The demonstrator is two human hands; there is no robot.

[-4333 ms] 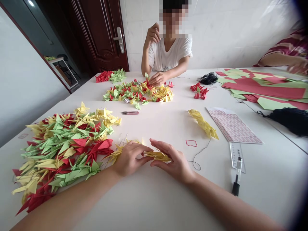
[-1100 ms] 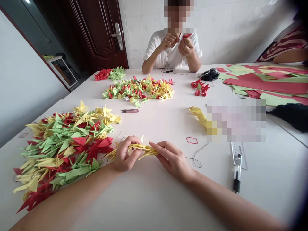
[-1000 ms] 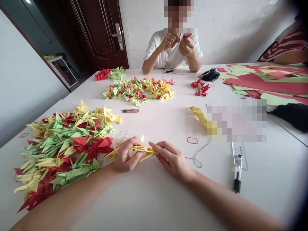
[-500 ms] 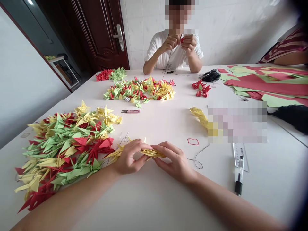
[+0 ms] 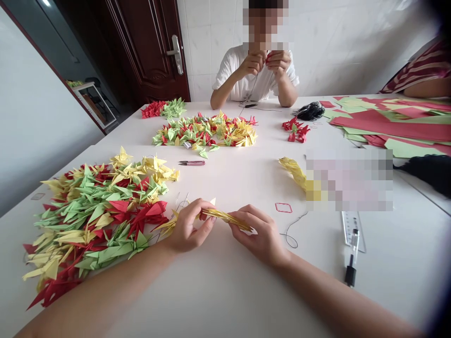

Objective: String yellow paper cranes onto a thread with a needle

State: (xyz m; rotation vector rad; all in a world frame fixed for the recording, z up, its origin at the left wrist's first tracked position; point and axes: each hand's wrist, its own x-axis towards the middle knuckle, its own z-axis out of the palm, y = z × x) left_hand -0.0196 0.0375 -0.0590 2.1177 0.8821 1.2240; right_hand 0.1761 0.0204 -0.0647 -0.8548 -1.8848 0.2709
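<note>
A narrow stack of folded yellow paper (image 5: pixel 225 217) spans the gap between my hands above the white table (image 5: pixel 225 300). My left hand (image 5: pixel 193 226) pinches its left end between thumb and fingers. At its right end, my right hand (image 5: pixel 259 233) is closed on the stack as well. Yellow folded paper pieces (image 5: pixel 168 227) lie just behind and left of my left hand, beside a thin thread. A large heap of red, green and yellow folded paper (image 5: pixel 102 206) spreads along the left. Dark thread (image 5: pixel 291 237) curls on the table to the right of my right hand.
Small pink snips (image 5: pixel 192 163) lie beyond my hands. A yellow paper bundle (image 5: pixel 292 170), a ruler (image 5: pixel 348 225) and a pen (image 5: pixel 352 258) are at the right. Across the table, a person (image 5: pixel 255 70) handles red paper near a mixed paper pile (image 5: pixel 207 131). Coloured sheets (image 5: pixel 394 124) cover the back right.
My hands have moved slightly apart, and more of the yellow stack shows between them. It now slants down to the right. The view has shifted very slightly.
</note>
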